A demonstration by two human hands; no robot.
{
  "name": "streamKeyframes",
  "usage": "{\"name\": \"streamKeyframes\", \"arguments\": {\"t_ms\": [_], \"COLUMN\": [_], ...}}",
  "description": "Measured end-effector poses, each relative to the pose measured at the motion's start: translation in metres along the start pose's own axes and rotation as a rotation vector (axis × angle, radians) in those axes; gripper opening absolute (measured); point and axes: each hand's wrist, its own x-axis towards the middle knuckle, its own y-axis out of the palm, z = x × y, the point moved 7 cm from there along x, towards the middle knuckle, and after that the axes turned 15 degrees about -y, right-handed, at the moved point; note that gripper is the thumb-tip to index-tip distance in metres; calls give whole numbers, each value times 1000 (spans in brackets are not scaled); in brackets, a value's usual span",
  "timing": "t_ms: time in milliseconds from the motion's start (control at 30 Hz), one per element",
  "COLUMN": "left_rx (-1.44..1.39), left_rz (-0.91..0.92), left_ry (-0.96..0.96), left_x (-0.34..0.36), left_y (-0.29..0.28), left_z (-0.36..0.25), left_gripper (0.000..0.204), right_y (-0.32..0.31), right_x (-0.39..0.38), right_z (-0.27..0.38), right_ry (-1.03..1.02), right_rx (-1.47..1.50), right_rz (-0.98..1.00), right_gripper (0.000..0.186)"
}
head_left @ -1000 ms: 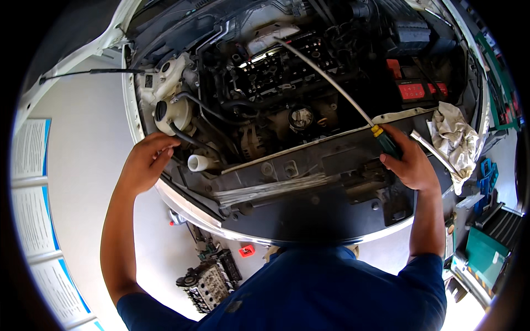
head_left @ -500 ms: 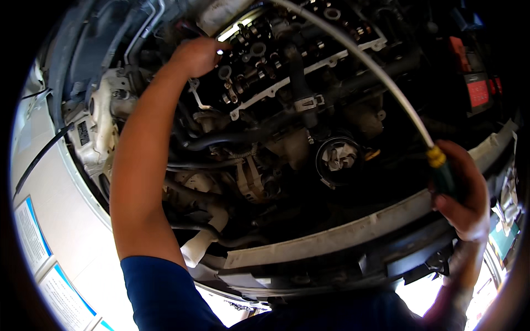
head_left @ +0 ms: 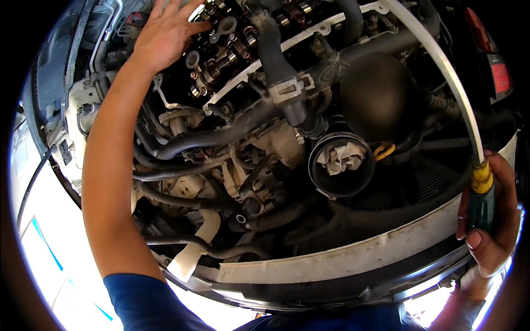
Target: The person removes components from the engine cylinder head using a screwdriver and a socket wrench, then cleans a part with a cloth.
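Note:
My left hand reaches over the far left end of the opened engine top, its fingers stretched and spread, holding nothing visible. Some of its fingertips run past the picture's upper edge. Beside it are exposed camshaft parts and round openings. At the right, my right hand is wrapped round the green handle of a long tool with a yellow collar. Its pale shaft looks curved and rises toward the engine; its far end is out of view.
A round black pipe mouth is stuffed with crumpled pale material. Black hoses cross the engine bay. A pale crossbar runs along the near side. A red-labelled box stands at the far right.
The fingers of my left hand have spread from a more closed shape. My right hand still grips the tool. The view has shifted, and the engine bay appears brighter.

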Motion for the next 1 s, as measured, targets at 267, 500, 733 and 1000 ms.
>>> {"name": "streamKeyframes", "arguments": {"t_ms": [267, 500, 733, 1000], "left_rx": [-81, -90, -4, -102], "left_rz": [409, 546, 711, 708], "left_ry": [-217, -304, -227, -245], "left_x": [8, 15, 17, 19], "left_y": [39, 40, 45, 40], "left_z": [16, 7, 8, 9], "left_gripper": [35, 38, 42, 43], "right_y": [14, -1, 7, 9], "right_x": [12, 2, 4, -2], "right_z": [4, -11, 1, -3], "right_ry": [-44, 8, 111, -20], "right_rx": [39, -80, 27, -14], "right_rz": [17, -30, 15, -123], "right_gripper": [115, 124, 105, 119]}}
